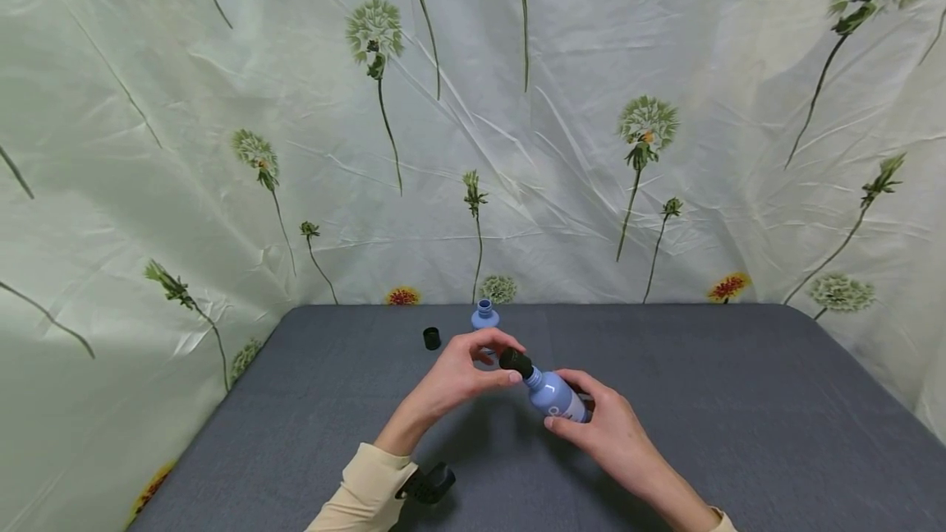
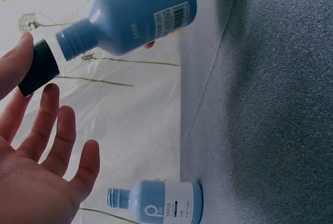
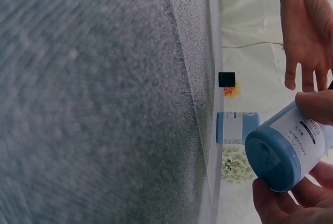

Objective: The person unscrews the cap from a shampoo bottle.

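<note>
My right hand (image 1: 609, 433) grips a blue bottle (image 1: 553, 395) by its body, tilted so the neck points up and left. Between thumb and fingers, my left hand (image 1: 461, 372) pinches a black cap (image 1: 515, 361) at the bottle's mouth. A narrow gap shows between the cap (image 2: 40, 67) and the threaded neck (image 2: 77, 37) in the left wrist view. The bottle's base (image 3: 276, 159) faces the right wrist camera. A second blue bottle (image 2: 156, 203), uncapped, stands upright on the table behind my left hand.
Another black cap (image 1: 432, 338) lies on the grey table (image 1: 709, 401), left of the standing bottle. A pale curtain (image 1: 562, 146) with printed dandelions hangs behind the table's far edge. A black wrist device (image 1: 429, 483) is strapped at my left sleeve.
</note>
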`<state>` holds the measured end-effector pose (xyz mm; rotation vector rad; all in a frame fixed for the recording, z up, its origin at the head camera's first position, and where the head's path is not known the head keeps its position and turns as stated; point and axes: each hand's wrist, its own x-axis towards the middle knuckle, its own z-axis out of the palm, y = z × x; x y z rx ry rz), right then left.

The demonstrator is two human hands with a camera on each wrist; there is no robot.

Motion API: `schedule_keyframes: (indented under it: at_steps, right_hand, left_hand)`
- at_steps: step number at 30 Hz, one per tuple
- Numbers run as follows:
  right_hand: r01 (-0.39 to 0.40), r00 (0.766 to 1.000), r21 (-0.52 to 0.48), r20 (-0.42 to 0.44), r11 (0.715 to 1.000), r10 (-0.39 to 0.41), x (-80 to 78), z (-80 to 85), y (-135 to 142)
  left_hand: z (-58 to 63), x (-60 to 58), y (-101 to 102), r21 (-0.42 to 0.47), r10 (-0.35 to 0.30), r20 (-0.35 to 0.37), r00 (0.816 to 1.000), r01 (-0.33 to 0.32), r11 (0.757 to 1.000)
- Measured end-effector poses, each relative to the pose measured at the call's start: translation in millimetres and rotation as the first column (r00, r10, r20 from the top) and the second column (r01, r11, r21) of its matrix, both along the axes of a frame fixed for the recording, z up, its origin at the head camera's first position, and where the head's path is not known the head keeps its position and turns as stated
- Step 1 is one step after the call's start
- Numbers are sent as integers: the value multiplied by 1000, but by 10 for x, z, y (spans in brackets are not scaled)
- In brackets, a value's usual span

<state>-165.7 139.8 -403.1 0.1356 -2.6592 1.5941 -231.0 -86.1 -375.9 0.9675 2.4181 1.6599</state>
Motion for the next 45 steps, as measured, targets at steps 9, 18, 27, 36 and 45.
schedule_keyframes:
  at_steps: [9,18,27,36,45]
  right_hand:
    - [27,1000,78,-11,997,-26,-9,-5,18]
    - [55,998,139,-36,989,-51,-19,18,12]
    - [53,998,93,-39,994,-49,-17,20,9]
    - [51,999,27,-15,998,-51,-25,30,16]
    - [42,999,-48,-31,998,-44,-34,32,24]
  left_hand:
    - [146,96,4,-28,49,32,998,-48,998]
    - [144,97,-11,-16,47,32,998,-46,999]
    - [-14,-23,-32,4,14,50,999,-15,1000]
    - [-23,-28,-18,-47,-4,51,999,6,999]
    - [-71,-36,-13,-62,-11,63,998,15,998]
